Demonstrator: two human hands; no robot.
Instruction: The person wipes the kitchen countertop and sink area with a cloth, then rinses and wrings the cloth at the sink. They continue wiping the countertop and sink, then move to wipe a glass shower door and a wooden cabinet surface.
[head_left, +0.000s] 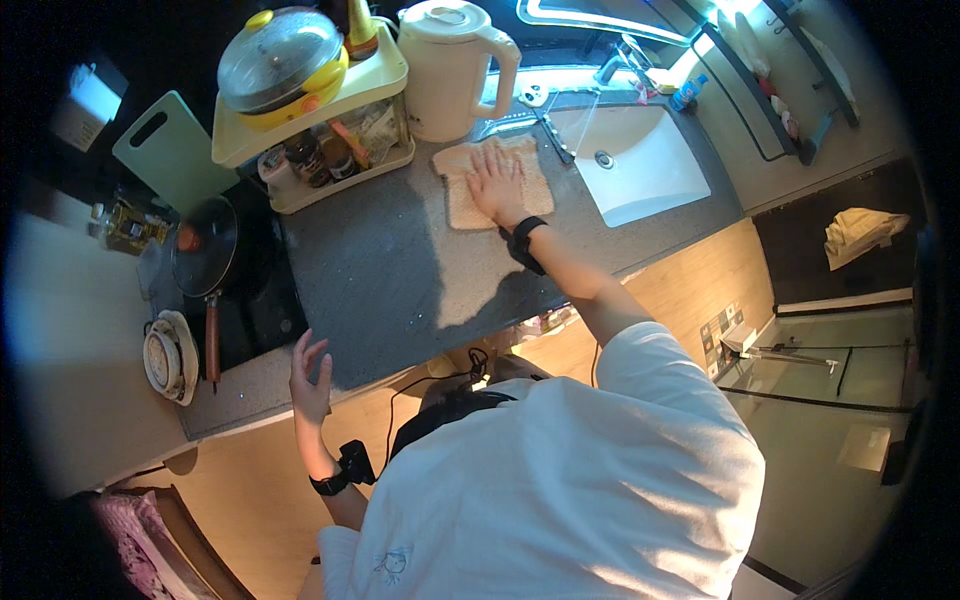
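My right hand (496, 184) lies flat on a beige cloth (480, 214) spread on the grey countertop (367, 255), its fingers pointing towards the back wall. The cloth is just left of the white sink (645, 161) and in front of a large white pitcher-shaped kettle (446, 71). My left hand (310, 375) is raised by the counter's front edge, near the corner of the black cooktop (262, 322). Its fingers are spread and nothing is in them. Both wrists wear black bands.
A cream two-tier rack (345, 191) holds jars below and a lidded yellow cooker (281, 67) on top. On the cooktop sits a lidded pan (204, 259), with stacked bowls (163, 360) beside its handle. Behind stand an oil bottle (127, 229) and a green cutting board (176, 154). A faucet (615, 60) rises behind the sink.
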